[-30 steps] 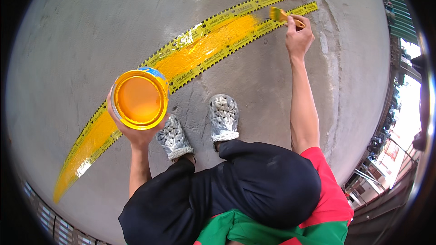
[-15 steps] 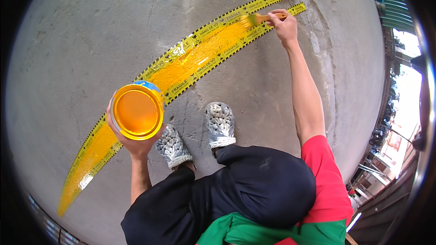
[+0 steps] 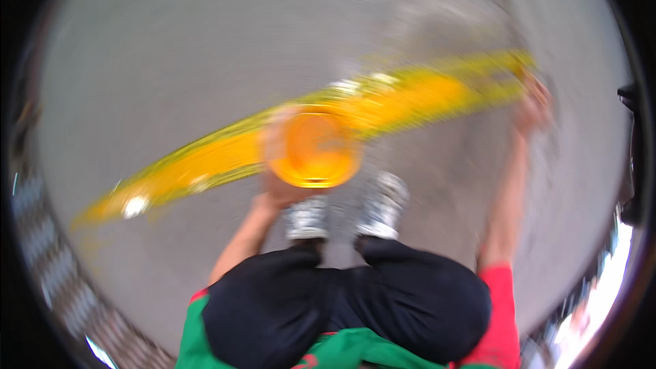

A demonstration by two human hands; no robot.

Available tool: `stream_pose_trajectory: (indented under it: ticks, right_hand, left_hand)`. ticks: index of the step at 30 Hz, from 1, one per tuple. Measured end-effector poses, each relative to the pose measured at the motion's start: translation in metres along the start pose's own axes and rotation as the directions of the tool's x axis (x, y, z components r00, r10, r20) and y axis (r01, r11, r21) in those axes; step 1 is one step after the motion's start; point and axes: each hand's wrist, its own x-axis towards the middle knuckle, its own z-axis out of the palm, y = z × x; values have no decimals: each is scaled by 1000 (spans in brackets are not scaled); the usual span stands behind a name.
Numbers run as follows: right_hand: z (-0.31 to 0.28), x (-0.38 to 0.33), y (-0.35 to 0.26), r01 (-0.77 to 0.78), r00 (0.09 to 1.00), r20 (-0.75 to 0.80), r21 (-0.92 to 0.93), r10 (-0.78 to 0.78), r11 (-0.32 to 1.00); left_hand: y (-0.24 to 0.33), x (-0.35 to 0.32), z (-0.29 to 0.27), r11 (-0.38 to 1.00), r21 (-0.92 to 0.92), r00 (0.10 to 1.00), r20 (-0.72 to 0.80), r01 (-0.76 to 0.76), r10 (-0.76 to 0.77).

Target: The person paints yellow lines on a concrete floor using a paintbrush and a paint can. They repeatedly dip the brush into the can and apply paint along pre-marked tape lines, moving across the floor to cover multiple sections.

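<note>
Gripping a can (image 3: 316, 147) of orange-yellow paint, the left hand (image 3: 279, 181) is wrapped around its left and near sides. The can's open mouth faces up toward the camera, showing paint within a bright yellow rim, and its body hides part of a painted yellow stripe (image 3: 410, 104) on the floor (image 3: 437, 178). Well to the right of the can and farther from the person's body, the right hand (image 3: 533, 106) looks closed around a brush (image 3: 521, 70), at the end of an outstretched arm. Strong blur hides the bristles, so whether they touch the floor I cannot tell.

On either side of the can, the stripe runs between two strips of yellow and black tape, the far strip (image 3: 225, 130) and the near strip (image 3: 437, 116), which draw together well to the can's left. Wet-looking glints show on the stripe there. To the right of the can, the paint gives way to bare grey near the brush. Nearer the body than the can are two pale shoes (image 3: 383, 206), then dark trousers (image 3: 273, 307) and a green and red shirt (image 3: 362, 347).
</note>
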Motion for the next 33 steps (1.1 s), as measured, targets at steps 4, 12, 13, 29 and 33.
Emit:
stream_pose_trajectory:
  ticks: [4, 12, 13, 29, 33]
  right_hand:
    - [-43, 7, -51, 125, 949, 221, 388, -224, 913]
    - [-67, 7, -234, -478, 717, 687, 606, -116, 636]
    - [-68, 2, -255, -435, 720, 687, 555, -96, 709]
    - [-49, -19, -299, -666, 686, 725, 594, 57, 452]
    - [-45, -23, -280, -707, 675, 720, 570, 160, 418]
  left_hand:
    - [5, 5, 18, 970, -203, 961, -267, -131, 74]
    - [4, 1, 35, 983, -146, 949, -310, -108, 58]
    - [5, 5, 35, 980, -124, 930, -352, -158, 105]
    - [-10, 31, 53, 959, -265, 994, -39, -106, 99]
    - [-13, 43, 68, 946, -303, 992, 9, -120, 129]
